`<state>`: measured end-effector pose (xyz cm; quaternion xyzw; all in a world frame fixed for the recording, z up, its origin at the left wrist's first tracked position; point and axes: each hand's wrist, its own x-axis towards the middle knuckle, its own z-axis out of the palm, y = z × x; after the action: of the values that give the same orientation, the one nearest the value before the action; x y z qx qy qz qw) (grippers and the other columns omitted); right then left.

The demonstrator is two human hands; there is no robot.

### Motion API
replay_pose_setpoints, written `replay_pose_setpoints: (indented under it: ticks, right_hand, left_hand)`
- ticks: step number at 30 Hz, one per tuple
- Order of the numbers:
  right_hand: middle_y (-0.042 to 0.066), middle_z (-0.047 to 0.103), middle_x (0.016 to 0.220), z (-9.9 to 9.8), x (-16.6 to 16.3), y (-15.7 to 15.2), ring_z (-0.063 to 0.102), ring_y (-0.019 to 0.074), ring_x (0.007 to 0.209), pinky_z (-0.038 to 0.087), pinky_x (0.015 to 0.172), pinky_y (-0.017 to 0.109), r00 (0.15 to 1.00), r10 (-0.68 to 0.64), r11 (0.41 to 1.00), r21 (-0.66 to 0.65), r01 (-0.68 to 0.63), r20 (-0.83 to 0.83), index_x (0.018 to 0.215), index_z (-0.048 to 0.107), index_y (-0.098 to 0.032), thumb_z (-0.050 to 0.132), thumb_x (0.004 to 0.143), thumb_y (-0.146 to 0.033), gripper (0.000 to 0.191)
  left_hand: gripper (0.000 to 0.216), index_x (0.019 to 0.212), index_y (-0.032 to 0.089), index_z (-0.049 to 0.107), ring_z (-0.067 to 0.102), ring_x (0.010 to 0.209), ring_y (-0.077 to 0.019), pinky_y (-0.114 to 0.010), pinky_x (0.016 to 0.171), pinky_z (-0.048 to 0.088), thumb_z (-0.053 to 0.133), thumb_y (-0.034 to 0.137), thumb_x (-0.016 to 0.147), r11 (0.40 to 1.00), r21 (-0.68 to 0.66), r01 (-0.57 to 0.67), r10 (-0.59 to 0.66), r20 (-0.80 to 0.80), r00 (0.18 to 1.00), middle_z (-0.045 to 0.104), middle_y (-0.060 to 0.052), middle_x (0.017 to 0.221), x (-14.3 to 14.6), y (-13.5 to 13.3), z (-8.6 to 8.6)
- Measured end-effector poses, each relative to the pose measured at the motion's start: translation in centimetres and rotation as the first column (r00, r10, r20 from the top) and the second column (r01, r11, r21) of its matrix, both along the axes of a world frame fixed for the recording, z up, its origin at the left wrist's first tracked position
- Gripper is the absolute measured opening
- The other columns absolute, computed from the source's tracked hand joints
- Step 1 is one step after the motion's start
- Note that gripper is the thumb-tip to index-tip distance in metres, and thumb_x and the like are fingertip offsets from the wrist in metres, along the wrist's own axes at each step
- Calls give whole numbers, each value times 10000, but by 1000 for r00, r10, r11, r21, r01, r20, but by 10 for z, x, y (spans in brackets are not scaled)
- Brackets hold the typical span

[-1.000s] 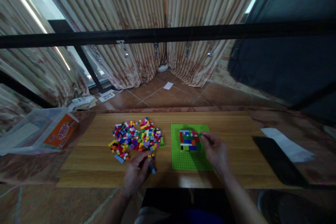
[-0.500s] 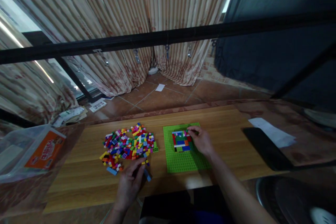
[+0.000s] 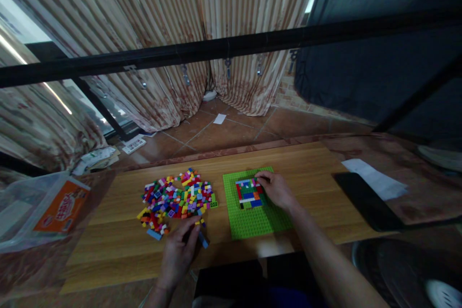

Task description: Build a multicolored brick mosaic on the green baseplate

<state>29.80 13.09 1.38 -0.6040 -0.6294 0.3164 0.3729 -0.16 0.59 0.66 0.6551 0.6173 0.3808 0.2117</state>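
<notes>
A green studded baseplate (image 3: pixel 240 228) lies on the wooden table, bearing a flat, roughly square build of multicoloured toy bricks (image 3: pixel 247 196). My right hand (image 3: pixel 277 188) reaches over the plate from the right. Its thumb and finger pinch together at the build's far right corner; what they hold is too small to make out. My left hand (image 3: pixel 179 245) rests near the table's front edge, thumb and fingertips drawn together. Small yellow bricks (image 3: pixel 199 222) are at its fingertips, and a blue brick (image 3: pixel 203 240) lies by the thumb. Whatever the left fingers grip is not clear.
A pile of loose mixed-colour bricks (image 3: pixel 180 195) spreads over the left of the wooden table (image 3: pixel 104 250). Beyond that end stands a clear plastic box (image 3: pixel 32 192) with an orange label. A black flat object (image 3: pixel 366 202) and white paper (image 3: pixel 375 178) lie at the right.
My right hand has shifted very slightly at the build's far right corner, its fingers still pinched. The left hand stays almost in place. The whole view has tilted a little.
</notes>
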Motion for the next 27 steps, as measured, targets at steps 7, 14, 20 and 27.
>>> replay_pose_setpoints:
  ticks: [7, 14, 20, 27]
  right_hand:
    - [7, 720, 858, -1, 0, 0, 653, 195, 814, 482, 785, 329, 998, 50, 998, 22, -51, 45, 856, 716, -243, 485, 810, -284, 239]
    - [13, 728, 932, -9, 1, -3, 655, 198, 890, 479, 856, 358, 998, 63, 996, 63, -62, -19, 857, 728, -255, 508, 821, -309, 230]
    - [15, 733, 922, -12, 3, -5, 660, 192, 872, 484, 838, 345, 995, 81, 995, 57, -78, -52, 880, 727, -241, 515, 831, -332, 235]
    - [10, 731, 899, -3, 5, -1, 663, 189, 831, 489, 796, 325, 989, 148, 988, 51, -149, 16, 862, 731, -248, 521, 834, -294, 217]
  left_hand:
    - [226, 1017, 233, 683, 692, 882, -188, -289, 779, 564, 565, 323, 848, 1000, 9, 2, -2, 1, 1000, 738, -21, 957, -1, -1, -4]
    - [223, 1028, 235, 676, 682, 896, -185, -299, 795, 558, 561, 317, 855, 1000, 0, 0, 0, 13, 1000, 729, -27, 977, -1, 0, -6]
    - [239, 1049, 237, 674, 679, 917, -189, -312, 821, 550, 561, 329, 860, 1000, -10, 7, -7, 4, 1000, 728, -28, 989, -2, -1, -7]
    - [259, 1052, 227, 681, 684, 914, -194, -311, 809, 558, 559, 340, 853, 1000, -5, 10, -10, -11, 1000, 734, -36, 989, -2, 0, -7]
